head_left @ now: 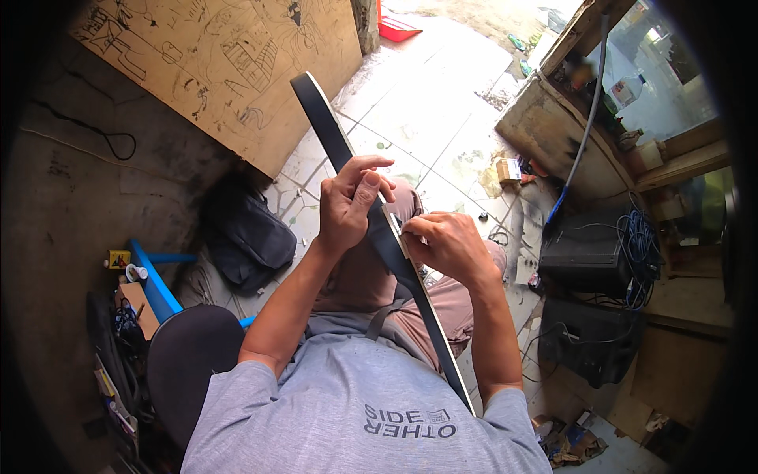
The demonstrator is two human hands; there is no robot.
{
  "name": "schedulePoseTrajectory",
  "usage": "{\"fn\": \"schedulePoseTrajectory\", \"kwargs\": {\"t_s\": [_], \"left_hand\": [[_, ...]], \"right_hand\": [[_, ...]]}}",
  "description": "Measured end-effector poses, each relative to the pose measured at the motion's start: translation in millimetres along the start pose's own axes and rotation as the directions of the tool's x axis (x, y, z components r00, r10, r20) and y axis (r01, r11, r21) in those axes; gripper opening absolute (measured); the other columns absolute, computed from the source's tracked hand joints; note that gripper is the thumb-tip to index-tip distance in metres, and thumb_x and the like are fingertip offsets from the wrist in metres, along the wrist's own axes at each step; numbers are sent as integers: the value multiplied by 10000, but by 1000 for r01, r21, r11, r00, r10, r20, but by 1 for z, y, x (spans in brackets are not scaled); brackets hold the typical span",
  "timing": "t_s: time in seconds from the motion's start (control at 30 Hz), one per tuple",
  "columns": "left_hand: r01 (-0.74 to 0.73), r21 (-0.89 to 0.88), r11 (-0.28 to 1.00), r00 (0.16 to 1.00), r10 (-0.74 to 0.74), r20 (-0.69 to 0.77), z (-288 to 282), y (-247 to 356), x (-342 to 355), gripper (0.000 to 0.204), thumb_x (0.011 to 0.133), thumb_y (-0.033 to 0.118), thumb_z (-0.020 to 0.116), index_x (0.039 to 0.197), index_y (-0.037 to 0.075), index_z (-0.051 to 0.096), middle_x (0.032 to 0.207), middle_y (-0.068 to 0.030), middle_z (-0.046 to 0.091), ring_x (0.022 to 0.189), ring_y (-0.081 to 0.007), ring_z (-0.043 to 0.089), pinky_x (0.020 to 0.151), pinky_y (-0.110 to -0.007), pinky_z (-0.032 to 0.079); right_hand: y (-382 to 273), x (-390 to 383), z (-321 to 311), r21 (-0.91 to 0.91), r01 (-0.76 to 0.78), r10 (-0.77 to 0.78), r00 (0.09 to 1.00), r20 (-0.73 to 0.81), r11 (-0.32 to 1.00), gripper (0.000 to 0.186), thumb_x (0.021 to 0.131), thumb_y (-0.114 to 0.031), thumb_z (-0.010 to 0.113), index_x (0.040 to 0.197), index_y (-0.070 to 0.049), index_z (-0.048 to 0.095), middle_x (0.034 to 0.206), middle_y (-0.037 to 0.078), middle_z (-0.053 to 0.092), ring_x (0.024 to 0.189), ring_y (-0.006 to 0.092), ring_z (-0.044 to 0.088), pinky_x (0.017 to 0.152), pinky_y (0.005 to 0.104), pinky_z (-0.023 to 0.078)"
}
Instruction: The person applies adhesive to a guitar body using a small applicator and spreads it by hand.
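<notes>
A long, narrow black object with a pale edge point(328, 130) stands on edge across my lap, slanting from far left to near right. Its curved, waisted outline looks like the side of a guitar body. Against its upper middle is my left hand point(347, 207), the fingers bent but apart and the thumb raised. On the other side, my right hand point(452, 245) has its fingers curled closed near the waist of the object. A small pale strip point(400, 235) shows beside those fingertips; what they pinch is mostly hidden.
A wooden board with drawings point(237, 71) stands far left, above a black bag point(249, 241). Left of me are a blue frame point(154, 280) and a dark round seat point(192, 367). Black boxes with cables point(584, 257) sit at right. A red dustpan point(397, 30) lies far off.
</notes>
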State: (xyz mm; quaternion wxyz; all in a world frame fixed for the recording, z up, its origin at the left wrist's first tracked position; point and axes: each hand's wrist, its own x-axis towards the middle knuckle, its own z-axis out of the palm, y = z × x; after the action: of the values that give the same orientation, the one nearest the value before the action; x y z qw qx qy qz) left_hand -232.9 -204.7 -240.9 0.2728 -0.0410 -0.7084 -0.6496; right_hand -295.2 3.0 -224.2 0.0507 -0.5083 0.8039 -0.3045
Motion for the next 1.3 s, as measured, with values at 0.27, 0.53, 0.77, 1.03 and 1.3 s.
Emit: {"fn": "schedulePoseTrajectory", "kwargs": {"t_s": [0.27, 0.53, 0.77, 1.03, 1.3], "left_hand": [[1, 16, 1000, 1000, -1, -9, -2, 1, -1, 364, 1126, 293, 558, 1262, -17, 692, 737, -105, 738, 838, -172, 758, 827, -329, 577], [-1, 7, 1000, 1000, 1, -2, 0, 1, 0, 367, 1127, 296, 557, 1265, -18, 688, 738, -105, 736, 830, -169, 753, 820, -327, 574], [7, 45, 999, 1000, -8, 6, -1, 5, 1, 384, 1130, 310, 546, 1279, -19, 678, 745, -105, 739, 840, -178, 752, 846, -338, 576], [1, 16, 1000, 1000, -1, 4, 0, -1, 2, 382, 1128, 315, 548, 1274, -12, 682, 728, -111, 735, 839, -182, 763, 821, -332, 578], [2, 35, 999, 1000, -2, 0, 0, 3, 3, 380, 1127, 317, 554, 1268, -9, 688, 729, -108, 734, 834, -175, 758, 809, -325, 575]], "right_hand": [[-1, -4, -2, 70, -7, 8, 1000, -18, 998, 89, 853, -167, 736, 827, -86, 709, 742, 91, 705, 728, 296, 728, 630, 442, 561], [2, 0, 2, 16, 5, -5, 1000, -10, 1000, 86, 852, -169, 739, 836, -88, 715, 742, 99, 701, 725, 302, 727, 623, 442, 559], [5, -3, 2, 76, -4, 7, 999, -40, 997, 86, 852, -162, 747, 834, -88, 707, 736, 93, 698, 716, 305, 725, 624, 441, 559], [2, 2, 1, -16, 7, -8, 1000, -27, 1000, 79, 844, -163, 747, 829, -96, 708, 740, 85, 710, 712, 296, 728, 625, 437, 562], [1, 0, -3, 41, 3, -3, 1000, -21, 999, 108, 833, -169, 746, 792, -89, 685, 699, 92, 685, 702, 300, 724, 620, 446, 558]]}}
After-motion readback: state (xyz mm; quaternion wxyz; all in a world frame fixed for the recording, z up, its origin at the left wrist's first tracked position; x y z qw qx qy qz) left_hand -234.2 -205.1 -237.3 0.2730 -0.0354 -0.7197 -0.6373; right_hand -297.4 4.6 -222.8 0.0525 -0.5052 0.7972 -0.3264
